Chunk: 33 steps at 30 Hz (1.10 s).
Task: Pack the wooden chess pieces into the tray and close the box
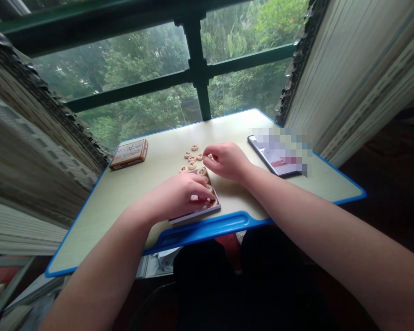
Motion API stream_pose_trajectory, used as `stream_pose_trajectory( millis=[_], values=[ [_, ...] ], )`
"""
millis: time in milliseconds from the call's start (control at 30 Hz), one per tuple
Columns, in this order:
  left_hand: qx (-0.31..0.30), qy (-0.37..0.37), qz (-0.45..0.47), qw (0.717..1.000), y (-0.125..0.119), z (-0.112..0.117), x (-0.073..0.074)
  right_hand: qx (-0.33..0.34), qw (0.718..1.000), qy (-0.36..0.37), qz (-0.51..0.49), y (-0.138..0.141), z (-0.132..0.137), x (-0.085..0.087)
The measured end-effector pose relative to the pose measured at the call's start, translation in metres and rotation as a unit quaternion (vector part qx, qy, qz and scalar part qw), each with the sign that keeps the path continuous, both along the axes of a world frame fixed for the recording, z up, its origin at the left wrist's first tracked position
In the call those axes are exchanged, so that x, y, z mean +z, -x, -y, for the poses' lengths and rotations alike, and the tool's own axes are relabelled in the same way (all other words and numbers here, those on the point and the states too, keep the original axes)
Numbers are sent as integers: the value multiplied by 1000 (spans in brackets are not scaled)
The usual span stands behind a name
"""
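My left hand (179, 195) lies over a shallow tray (207, 212) near the desk's front edge, fingers curled down onto the round wooden game pieces (203, 172) inside it. Whether it grips one is hidden. My right hand (227, 161) hovers just behind the tray, its thumb and fingers pinched on a wooden piece (210, 156). Several loose pieces (192, 157) with dark characters lie on the desk to the left of that hand.
The beige desk (131, 193) has a blue rim and a front groove (207, 227). A brown box lid (129, 153) lies at the back left. A phone (278, 154) lies at the right. A window with green bars stands behind; walls close in both sides.
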<state>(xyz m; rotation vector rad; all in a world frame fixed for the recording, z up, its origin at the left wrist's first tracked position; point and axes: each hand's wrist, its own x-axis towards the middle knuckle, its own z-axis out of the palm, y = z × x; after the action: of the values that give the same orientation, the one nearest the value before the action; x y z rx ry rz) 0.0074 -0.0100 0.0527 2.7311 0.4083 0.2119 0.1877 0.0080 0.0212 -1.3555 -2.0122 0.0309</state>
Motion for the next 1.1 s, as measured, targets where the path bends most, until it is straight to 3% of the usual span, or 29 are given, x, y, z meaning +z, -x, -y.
stream_pose_trajectory(
  millis=[200,700,1100],
  values=[
    [2,0,-31,1000,0,0,-1,-5,1000,3,2,0,0,0],
    [25,-31,-8,999,0,0,-9,-6,1000,0,4,1,0,-1],
    [24,-25,-24,999,1,4,-3,3,1000,3,9,1,2,1]
  ],
)
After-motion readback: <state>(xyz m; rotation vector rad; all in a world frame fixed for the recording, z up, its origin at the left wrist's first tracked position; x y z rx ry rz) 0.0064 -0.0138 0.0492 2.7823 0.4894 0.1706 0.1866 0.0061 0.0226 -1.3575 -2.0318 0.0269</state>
